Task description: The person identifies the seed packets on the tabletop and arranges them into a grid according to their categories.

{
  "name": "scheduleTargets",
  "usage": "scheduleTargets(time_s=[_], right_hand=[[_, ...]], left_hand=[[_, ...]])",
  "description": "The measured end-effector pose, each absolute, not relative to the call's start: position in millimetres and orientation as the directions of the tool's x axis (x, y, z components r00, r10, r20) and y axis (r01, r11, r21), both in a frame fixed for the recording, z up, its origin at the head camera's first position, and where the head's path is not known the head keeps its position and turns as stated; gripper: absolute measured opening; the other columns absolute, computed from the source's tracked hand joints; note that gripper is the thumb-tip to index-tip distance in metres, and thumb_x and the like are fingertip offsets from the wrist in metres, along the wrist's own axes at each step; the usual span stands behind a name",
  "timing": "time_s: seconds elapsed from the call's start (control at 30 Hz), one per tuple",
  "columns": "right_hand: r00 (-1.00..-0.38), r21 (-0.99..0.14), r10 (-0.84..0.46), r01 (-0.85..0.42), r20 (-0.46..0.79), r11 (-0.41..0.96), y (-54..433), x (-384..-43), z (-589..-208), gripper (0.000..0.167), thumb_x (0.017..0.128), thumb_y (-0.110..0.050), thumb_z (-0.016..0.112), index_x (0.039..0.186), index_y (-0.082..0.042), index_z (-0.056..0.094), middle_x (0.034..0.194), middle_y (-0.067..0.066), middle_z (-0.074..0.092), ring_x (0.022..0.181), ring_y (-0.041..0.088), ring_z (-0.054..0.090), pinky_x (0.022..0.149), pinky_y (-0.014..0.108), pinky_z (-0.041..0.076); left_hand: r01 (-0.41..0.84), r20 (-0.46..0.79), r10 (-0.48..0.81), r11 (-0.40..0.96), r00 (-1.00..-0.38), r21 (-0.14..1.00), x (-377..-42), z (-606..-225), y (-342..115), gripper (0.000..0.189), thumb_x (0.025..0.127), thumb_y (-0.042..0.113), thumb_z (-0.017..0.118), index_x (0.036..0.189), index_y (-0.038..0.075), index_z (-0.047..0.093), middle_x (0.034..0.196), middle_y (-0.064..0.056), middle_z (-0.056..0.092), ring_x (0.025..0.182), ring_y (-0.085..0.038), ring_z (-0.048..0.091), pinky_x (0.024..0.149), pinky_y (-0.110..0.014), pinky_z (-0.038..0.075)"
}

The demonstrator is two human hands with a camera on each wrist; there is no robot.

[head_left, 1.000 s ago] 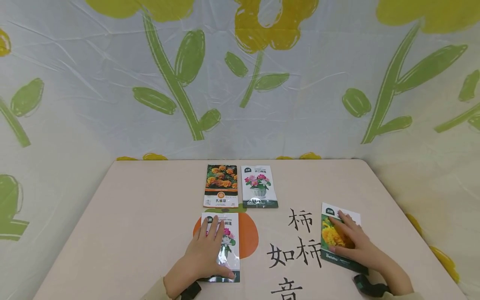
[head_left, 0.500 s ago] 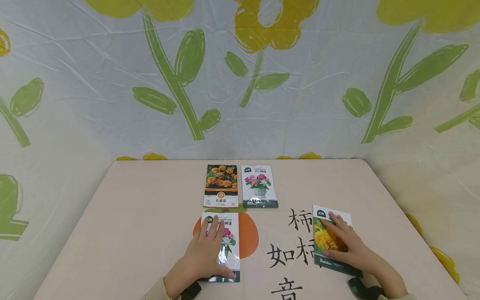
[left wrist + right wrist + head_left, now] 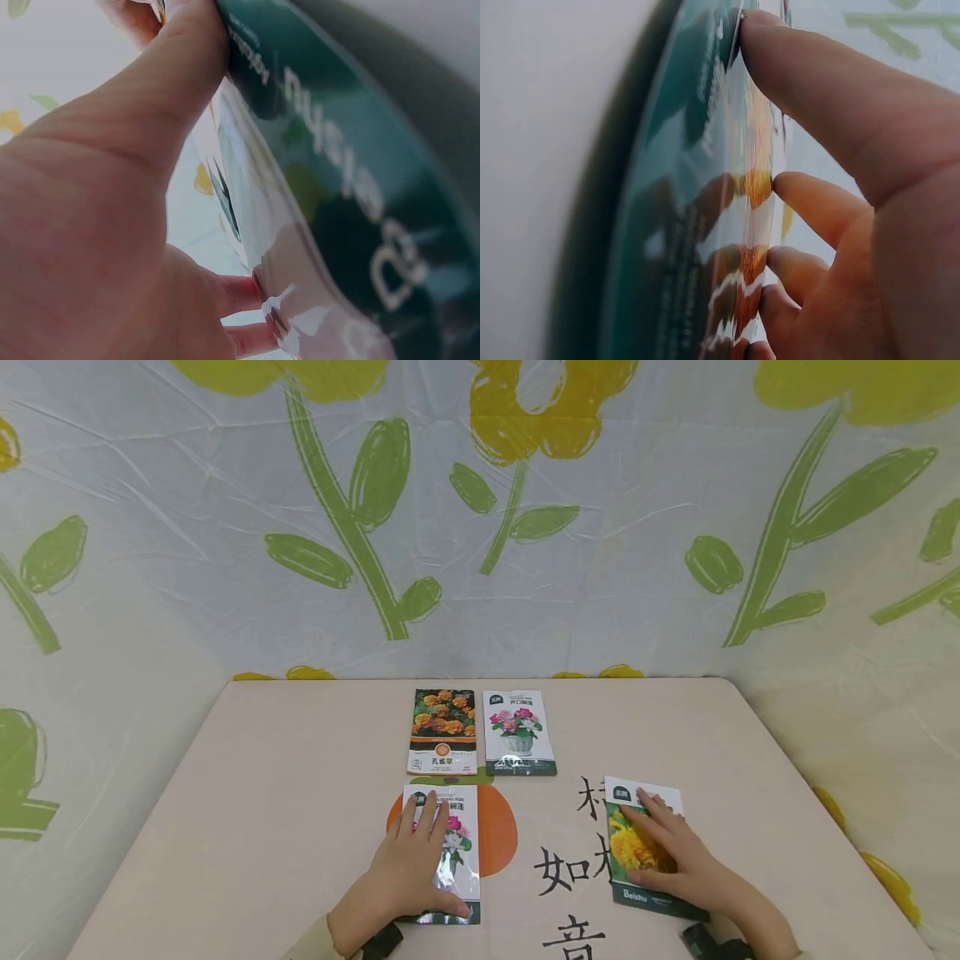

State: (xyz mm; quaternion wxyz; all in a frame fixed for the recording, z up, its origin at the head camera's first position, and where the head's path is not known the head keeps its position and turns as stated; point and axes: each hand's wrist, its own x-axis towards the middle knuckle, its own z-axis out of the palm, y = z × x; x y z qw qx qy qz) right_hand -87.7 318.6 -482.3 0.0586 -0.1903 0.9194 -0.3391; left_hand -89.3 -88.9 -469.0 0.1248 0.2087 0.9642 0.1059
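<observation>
My left hand (image 3: 408,868) rests with spread fingers on a white seed packet (image 3: 461,860) printed with pink flowers, which lies flat over the orange fruit print. On the right, my right hand (image 3: 686,864) presses its fingertips on a seed packet (image 3: 637,843) with yellow flowers and a green lower band, lying slightly tilted on the table. The left wrist view has the thumb (image 3: 172,82) touching the green band of the white packet. In the right wrist view, the thumb (image 3: 802,67) and several fingertips touch the glossy face of the yellow-flower packet.
Behind, an orange-flower packet (image 3: 442,732) and another pink-flower packet (image 3: 519,732) lie side by side near the table's far edge. Black printed characters (image 3: 562,868) mark the table (image 3: 262,810) between the hands. A flowered cloth (image 3: 600,593) hangs around the back and sides.
My right hand has slid the yellow-flower packet leftward and slightly toward me, over part of the printed characters. The left hand and its packet have stayed put.
</observation>
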Motion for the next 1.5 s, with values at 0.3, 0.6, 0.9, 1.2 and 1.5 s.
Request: scheduleTargets(time_s=[0.3, 0.6, 0.9, 1.2, 1.5], right_hand=[[-0.911, -0.651, -0.411, -0.322, 0.016, 0.688, 301.5, -83.4, -481.9, 0.078, 0.08, -0.039, 0.078, 0.149, -0.021, 0.047, 0.162, 0.02, 0.021, 0.145, 0.053, 0.009, 0.106, 0.078, 0.007], [-0.902, -0.643, -0.431, -0.348, 0.032, 0.682, 293.7, -82.2, -488.0, 0.078, 0.081, -0.04, 0.078, 0.149, -0.022, 0.046, 0.162, 0.019, 0.021, 0.144, 0.052, 0.01, 0.106, 0.078, 0.009], [-0.892, -0.636, -0.449, -0.379, 0.057, 0.672, 284.2, -80.2, -489.5, 0.077, 0.082, -0.041, 0.077, 0.15, -0.021, 0.045, 0.162, 0.018, 0.02, 0.146, 0.049, 0.01, 0.118, 0.057, -0.003], [-0.888, -0.619, -0.455, -0.39, 0.058, 0.681, 275.8, -81.8, -491.7, 0.079, 0.082, -0.045, 0.076, 0.151, -0.022, 0.044, 0.162, 0.017, 0.021, 0.147, 0.047, 0.011, 0.119, 0.04, -0.007], [-0.892, -0.609, -0.45, -0.377, 0.037, 0.698, 263.3, -84.8, -490.9, 0.081, 0.08, -0.048, 0.077, 0.149, -0.021, 0.047, 0.162, 0.017, 0.021, 0.147, 0.048, 0.012, 0.113, 0.07, 0.008]], left_hand=[[0.38, -0.193, 0.431, 0.89, -0.881, 0.253, -89.4, -470.5, -89.3, 0.135, 0.056, 0.081, 0.074, 0.153, 0.0, 0.03, 0.16, -0.022, 0.024, 0.144, -0.05, 0.02, 0.112, -0.062, 0.028], [0.375, -0.195, 0.428, 0.891, -0.883, 0.258, -88.6, -470.2, -88.6, 0.135, 0.055, 0.081, 0.074, 0.153, -0.001, 0.03, 0.16, -0.023, 0.023, 0.144, -0.05, 0.02, 0.112, -0.063, 0.028], [0.374, -0.195, 0.427, 0.891, -0.883, 0.257, -88.5, -473.0, -88.7, 0.135, 0.056, 0.082, 0.073, 0.154, 0.0, 0.029, 0.161, -0.022, 0.022, 0.144, -0.05, 0.02, 0.113, -0.061, 0.028], [0.381, -0.194, 0.433, 0.889, -0.88, 0.255, -88.9, -475.0, -88.4, 0.134, 0.057, 0.082, 0.071, 0.154, 0.001, 0.029, 0.161, -0.022, 0.022, 0.144, -0.049, 0.019, 0.113, -0.061, 0.027], [0.395, -0.173, 0.446, 0.88, -0.878, 0.264, -89.4, -477.8, -91.2, 0.135, 0.057, 0.084, 0.07, 0.153, -0.001, 0.03, 0.16, -0.024, 0.023, 0.142, -0.052, 0.022, 0.112, -0.061, 0.029]])
